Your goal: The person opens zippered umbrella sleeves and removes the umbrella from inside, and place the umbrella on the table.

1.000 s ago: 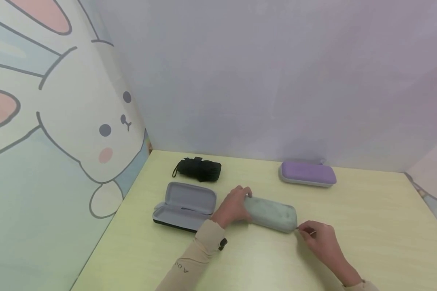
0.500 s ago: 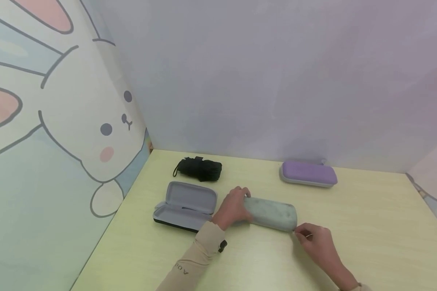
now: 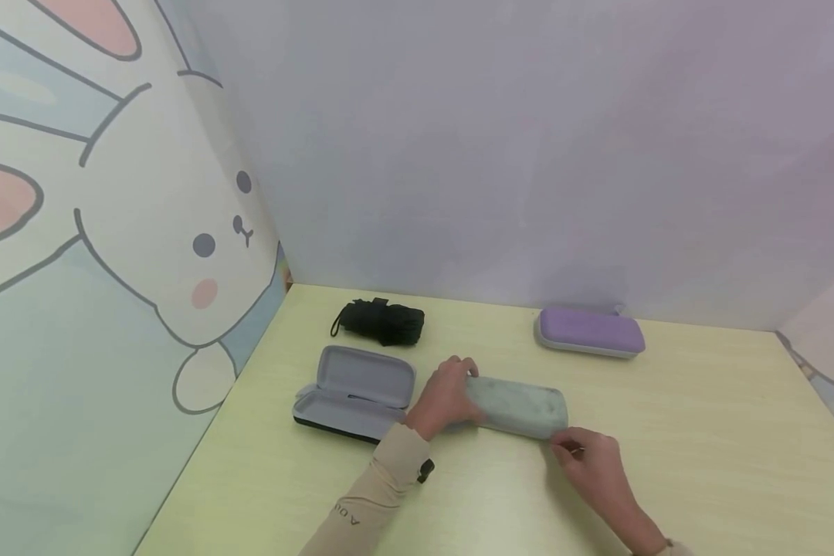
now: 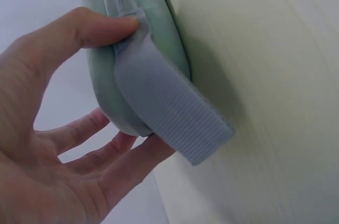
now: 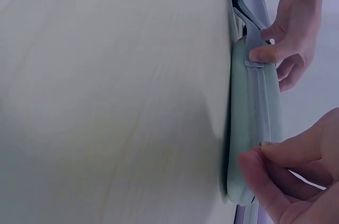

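A pale green zippered case (image 3: pixel 514 405) lies closed on the table in the head view. My left hand (image 3: pixel 447 398) grips its left end, the thumb pressing on the zip side beside a ribbed grey strap (image 4: pixel 169 102) in the left wrist view. At the case's near right corner, my right hand (image 3: pixel 591 467) pinches the zipper pull between thumb and forefinger; the fingertips mostly hide the pull. The zip seam (image 5: pixel 259 97) between the two hands shows in the right wrist view. Whether its teeth are joined there is hard to tell.
An open grey case (image 3: pixel 350 398) stands left of my left hand, partly behind the forearm. A black folded umbrella (image 3: pixel 381 322) lies behind it. Towards the back right of the table (image 3: pixel 709 432) rests a purple case (image 3: pixel 589 332). A wall (image 3: pixel 500 154) rises behind the table.
My right hand has moved left, from the right end of the green case round its near corner along the zip. The left hand stays on the left end.
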